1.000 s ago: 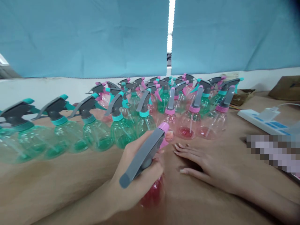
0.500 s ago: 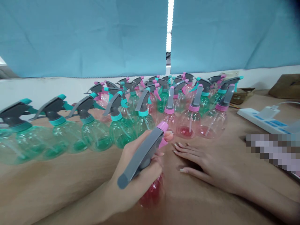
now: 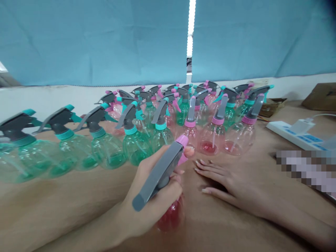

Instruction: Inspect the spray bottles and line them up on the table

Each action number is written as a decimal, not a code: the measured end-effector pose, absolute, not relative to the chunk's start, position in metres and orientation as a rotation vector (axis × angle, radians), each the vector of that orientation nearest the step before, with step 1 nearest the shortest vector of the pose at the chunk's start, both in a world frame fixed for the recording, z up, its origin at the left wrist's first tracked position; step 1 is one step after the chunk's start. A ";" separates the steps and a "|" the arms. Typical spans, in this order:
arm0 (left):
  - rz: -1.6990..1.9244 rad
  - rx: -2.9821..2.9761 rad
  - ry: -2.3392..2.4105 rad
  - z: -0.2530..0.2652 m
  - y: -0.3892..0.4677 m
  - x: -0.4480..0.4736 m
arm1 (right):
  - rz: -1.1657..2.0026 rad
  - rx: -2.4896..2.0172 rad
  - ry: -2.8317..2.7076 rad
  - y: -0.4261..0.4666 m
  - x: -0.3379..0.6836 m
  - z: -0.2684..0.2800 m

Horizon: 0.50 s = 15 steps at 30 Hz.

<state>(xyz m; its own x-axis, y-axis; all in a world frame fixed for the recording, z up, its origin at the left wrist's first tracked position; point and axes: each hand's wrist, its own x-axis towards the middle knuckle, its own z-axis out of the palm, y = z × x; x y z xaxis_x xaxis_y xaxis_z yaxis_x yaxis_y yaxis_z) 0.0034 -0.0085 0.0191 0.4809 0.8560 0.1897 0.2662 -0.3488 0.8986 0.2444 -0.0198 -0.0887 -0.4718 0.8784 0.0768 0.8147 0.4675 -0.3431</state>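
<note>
My left hand (image 3: 154, 196) is wrapped round the neck of a spray bottle (image 3: 172, 215). Its body is clear pink, its sprayer head is grey, and the nozzle and trigger are pink. The lower part of the bottle shows below my fingers; its collar is hidden by them. Flat on the table rests my right hand (image 3: 231, 182), fingers stretched out toward the bottle and holding nothing. Just beyond it stand pink spray bottles (image 3: 210, 140) with grey heads. To the left, green spray bottles (image 3: 107, 154) with turquoise collars form a row.
More green and pink bottles crowd together behind the front row. A white power strip (image 3: 296, 134) with a plug in it lies at the right, near a blurred-out patch (image 3: 307, 171). Brown cardboard (image 3: 320, 96) sits at the back right. Blue cloth (image 3: 105, 42) hangs behind the wooden table (image 3: 78, 206).
</note>
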 end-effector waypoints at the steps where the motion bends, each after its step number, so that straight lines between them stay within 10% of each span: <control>1: 0.847 1.839 0.922 0.019 -0.009 0.003 | 0.379 -1.454 -2.474 -0.020 0.244 -0.088; 15: 0.771 1.973 1.041 0.026 -0.008 0.002 | 0.384 -1.469 -2.488 -0.020 0.243 -0.083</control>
<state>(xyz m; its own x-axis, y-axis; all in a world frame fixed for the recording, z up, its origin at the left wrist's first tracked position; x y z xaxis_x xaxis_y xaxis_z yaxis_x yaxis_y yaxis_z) 0.0022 -0.0078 0.0256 0.4852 0.8604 0.1559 0.4000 -0.3770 0.8354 0.2427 -0.0201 -0.0833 -0.4731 0.8789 0.0611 0.8196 0.4645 -0.3355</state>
